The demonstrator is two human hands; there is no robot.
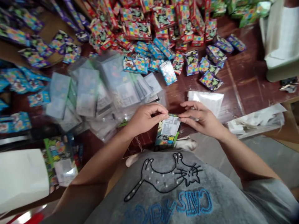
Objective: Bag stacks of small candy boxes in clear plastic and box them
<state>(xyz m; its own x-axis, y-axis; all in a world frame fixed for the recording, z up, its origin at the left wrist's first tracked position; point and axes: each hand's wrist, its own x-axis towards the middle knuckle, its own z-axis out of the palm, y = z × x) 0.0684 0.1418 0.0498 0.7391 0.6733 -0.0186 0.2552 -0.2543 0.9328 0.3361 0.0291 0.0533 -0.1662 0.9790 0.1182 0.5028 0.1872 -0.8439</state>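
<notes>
Close to my body, a flat printed packet (168, 127) hangs upright, with a pale printed panel above a dark and green lower part. My left hand (147, 118) pinches its upper left edge between thumb and fingertips. At the upper right edge, my right hand (202, 119) holds it between thumb and a finger, the other fingers loosely spread. Just beyond my right fingers lies a clear plastic bag (207, 101) on the dark red table (247, 77). Stacks of clear plastic packets (87, 93) spread to the left of the hands.
Red candy boxes (163, 18) are heaped at the back, with blue boxes (154, 51) and purple boxes (211, 81) before them. More purple packs (39, 46) fill the left. A pale container (283, 40) stands right, above a bag of white scraps (257, 119).
</notes>
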